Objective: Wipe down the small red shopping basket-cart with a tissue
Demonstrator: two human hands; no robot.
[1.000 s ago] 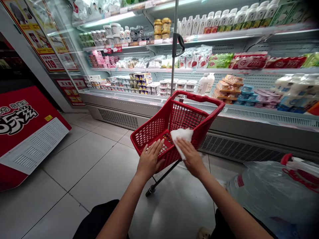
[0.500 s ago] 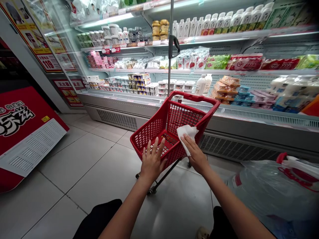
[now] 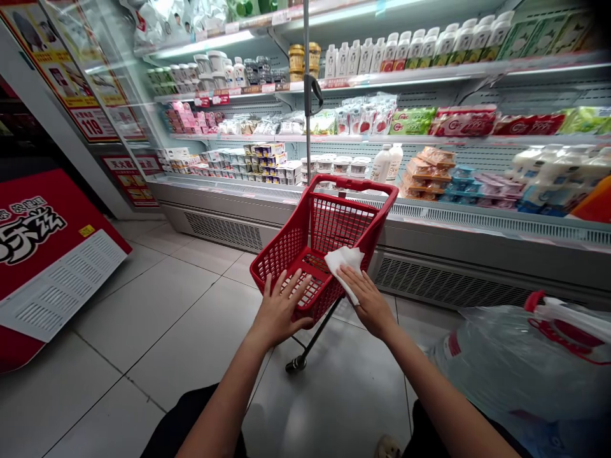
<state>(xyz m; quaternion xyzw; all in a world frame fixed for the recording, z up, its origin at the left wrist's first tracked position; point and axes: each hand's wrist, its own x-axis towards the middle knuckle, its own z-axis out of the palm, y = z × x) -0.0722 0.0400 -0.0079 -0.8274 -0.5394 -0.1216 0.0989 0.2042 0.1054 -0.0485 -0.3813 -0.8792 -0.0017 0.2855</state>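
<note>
A red plastic shopping cart (image 3: pixel 319 236) with lattice sides stands before me, tilted in view, its handle toward the refrigerated shelves. My left hand (image 3: pixel 281 308) is open, fingers spread, at the near end of the basket's rim; whether the palm presses on it I cannot tell. My right hand (image 3: pixel 365 298) holds a white wipe (image 3: pixel 344 257) flat against the basket's right side near the rim. The wipe sticks out past the fingertips, and the part under the fingers is hidden.
Open refrigerated shelves (image 3: pixel 315 216) with bottles, cups and packs run behind the cart. A red freezer (image 3: pixel 52 254) stands at the left. At the lower right is a large clear water jug (image 3: pixel 506 362) with a red cap. Grey floor tiles (image 3: pixel 191 318) lie below.
The cart has turned and its handle end has shifted left. My right hand with the wipe has moved left and slightly down. My left hand has moved slightly left and stays spread.
</note>
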